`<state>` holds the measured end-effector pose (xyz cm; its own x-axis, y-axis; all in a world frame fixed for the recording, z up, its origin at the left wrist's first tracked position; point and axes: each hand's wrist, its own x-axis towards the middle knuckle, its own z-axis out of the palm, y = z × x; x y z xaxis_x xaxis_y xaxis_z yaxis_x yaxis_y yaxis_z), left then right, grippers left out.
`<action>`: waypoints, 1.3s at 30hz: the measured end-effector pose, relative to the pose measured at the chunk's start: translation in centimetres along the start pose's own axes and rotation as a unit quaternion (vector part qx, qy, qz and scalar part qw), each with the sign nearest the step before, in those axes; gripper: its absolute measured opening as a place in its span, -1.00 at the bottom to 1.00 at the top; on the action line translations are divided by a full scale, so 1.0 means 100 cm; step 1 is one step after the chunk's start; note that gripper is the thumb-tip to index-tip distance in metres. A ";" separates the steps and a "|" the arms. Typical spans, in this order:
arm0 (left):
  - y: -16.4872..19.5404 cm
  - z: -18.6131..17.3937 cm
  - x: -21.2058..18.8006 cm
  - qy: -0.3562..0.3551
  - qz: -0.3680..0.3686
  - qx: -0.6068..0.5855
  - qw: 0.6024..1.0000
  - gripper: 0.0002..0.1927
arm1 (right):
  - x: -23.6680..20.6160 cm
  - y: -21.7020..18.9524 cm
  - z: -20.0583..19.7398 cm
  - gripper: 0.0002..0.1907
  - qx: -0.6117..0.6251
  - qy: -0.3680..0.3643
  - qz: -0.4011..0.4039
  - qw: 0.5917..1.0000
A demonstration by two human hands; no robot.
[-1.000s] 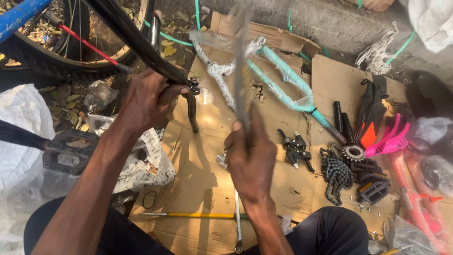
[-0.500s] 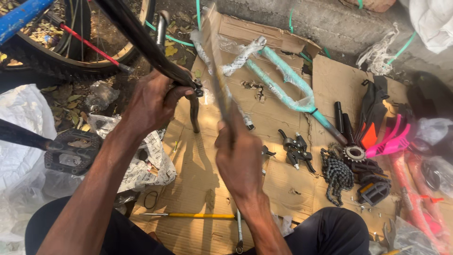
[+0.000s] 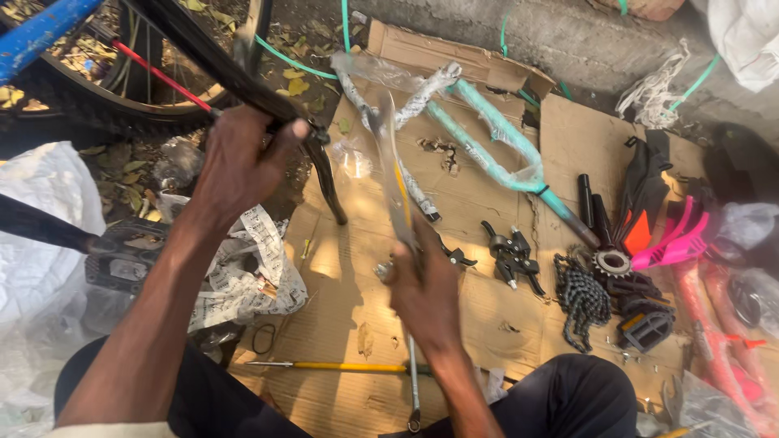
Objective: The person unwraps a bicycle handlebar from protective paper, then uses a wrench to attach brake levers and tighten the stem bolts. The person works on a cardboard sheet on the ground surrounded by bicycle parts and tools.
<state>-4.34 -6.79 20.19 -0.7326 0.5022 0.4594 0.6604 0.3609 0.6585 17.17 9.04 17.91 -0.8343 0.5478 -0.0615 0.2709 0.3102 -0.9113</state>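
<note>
My left hand grips a black bicycle handlebar where its brake lever hangs down. My right hand holds a long thin tool, blurred by motion, raised upright over the cardboard. The tool's tip points toward the handlebar end near my left thumb. A teal bicycle frame, partly wrapped in clear plastic, lies on the cardboard beyond my right hand.
A bicycle wheel and blue frame tube are at upper left. A chain, sprocket, black brake levers, pedal and pink parts lie at right. A yellow-handled screwdriver and wrench lie near my knees.
My right hand has dropped lower and toward me, and the tool it holds swung from leaning left to nearly upright. My left hand keeps its grip on the handlebar.
</note>
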 end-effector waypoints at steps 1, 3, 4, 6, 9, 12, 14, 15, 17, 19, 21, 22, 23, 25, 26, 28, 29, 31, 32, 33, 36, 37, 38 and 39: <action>-0.002 -0.001 0.003 0.000 -0.049 0.003 0.999 -0.75 | -0.003 0.010 -0.006 -0.44 0.025 0.003 0.010 1.000; -0.005 0.002 0.009 0.093 -0.102 -0.105 0.985 -0.70 | -0.010 0.031 -0.018 -0.43 0.059 0.035 0.059 0.996; -0.006 0.004 0.012 0.140 -0.125 -0.158 0.969 -0.67 | -0.011 0.042 -0.024 -0.43 0.077 0.050 0.082 0.992; -0.007 0.010 0.011 0.197 -0.234 -0.215 0.928 -0.64 | -0.013 0.064 -0.036 -0.45 0.074 0.100 0.158 0.980; 0.000 0.030 0.003 0.231 -0.326 -0.321 0.859 -0.66 | -0.011 0.096 -0.054 -0.44 0.098 0.144 0.191 0.966; 0.013 0.063 -0.012 0.252 -0.377 -0.393 0.800 -0.60 | -0.009 0.123 -0.062 -0.48 0.098 0.152 0.221 0.958; 0.020 0.084 -0.022 0.227 -0.349 -0.385 0.824 -0.63 | -0.007 0.135 -0.064 -0.49 0.104 0.150 0.233 0.955; 0.022 0.093 -0.026 0.214 -0.337 -0.380 0.835 -0.62 | -0.008 0.139 -0.065 -0.48 0.116 0.148 0.234 0.954; 0.024 0.104 -0.026 0.199 -0.378 -0.353 0.833 -0.61 | -0.008 0.144 -0.065 -0.47 0.128 0.144 0.237 0.952; 0.025 0.108 -0.024 0.190 -0.400 -0.321 0.837 -0.59 | -0.008 0.144 -0.065 -0.44 0.128 0.138 0.237 0.953; 0.025 0.105 -0.022 0.193 -0.406 -0.283 0.847 -0.55 | -0.009 0.142 -0.064 -0.45 0.128 0.146 0.229 0.954; 0.025 0.102 -0.021 0.191 -0.383 -0.297 0.853 -0.53 | -0.010 0.139 -0.064 -0.46 0.128 0.149 0.225 0.954; 0.025 0.098 -0.021 0.188 -0.361 -0.312 0.858 -0.51 | -0.011 0.136 -0.063 -0.46 0.132 0.170 0.201 0.956; 0.024 0.088 -0.022 0.160 -0.325 -0.312 0.878 -0.53 | -0.015 0.129 -0.061 -0.47 0.138 0.211 0.153 0.956; 0.023 0.081 -0.023 0.133 -0.311 -0.298 0.893 -0.55 | -0.016 0.124 -0.060 -0.49 0.140 0.229 0.122 0.956; 0.023 0.070 -0.023 0.096 -0.228 -0.255 0.935 -0.61 | -0.020 0.114 -0.061 -0.53 0.140 0.261 0.058 0.953; 0.022 0.063 -0.021 0.086 -0.154 -0.224 0.959 -0.64 | -0.021 0.108 -0.062 -0.52 0.126 0.256 0.049 0.957; 0.022 0.054 -0.018 0.069 -0.050 -0.155 0.984 -0.71 | -0.023 0.095 -0.064 -0.50 0.102 0.250 0.033 0.962; 0.023 0.049 -0.017 0.063 -0.023 -0.118 0.991 -0.75 | -0.024 0.088 -0.064 -0.45 0.086 0.228 0.037 0.969; 0.024 0.046 -0.016 0.058 0.007 -0.083 0.995 -0.79 | -0.024 0.080 -0.064 -0.40 0.069 0.208 0.041 0.975; 0.028 0.039 -0.014 0.050 0.072 -0.082 0.993 -0.79 | -0.024 0.050 -0.058 -0.37 0.054 0.132 0.036 0.989; 0.030 0.038 -0.013 0.031 0.073 -0.082 0.993 -0.82 | -0.024 0.038 -0.054 -0.38 0.055 0.103 0.033 0.993; 0.032 0.038 -0.011 0.012 0.072 -0.081 0.994 -0.85 | -0.025 0.026 -0.051 -0.39 0.012 0.096 0.020 0.995; 0.034 0.038 -0.011 -0.007 0.072 -0.077 0.994 -0.87 | -0.024 0.014 -0.047 -0.41 -0.030 0.088 0.005 0.996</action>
<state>-0.67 -3.18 19.64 -0.6298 0.5505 0.5480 0.7240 0.1603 0.6709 21.79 11.79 18.68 -0.7357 0.6773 0.0060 0.3122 0.3469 -0.8844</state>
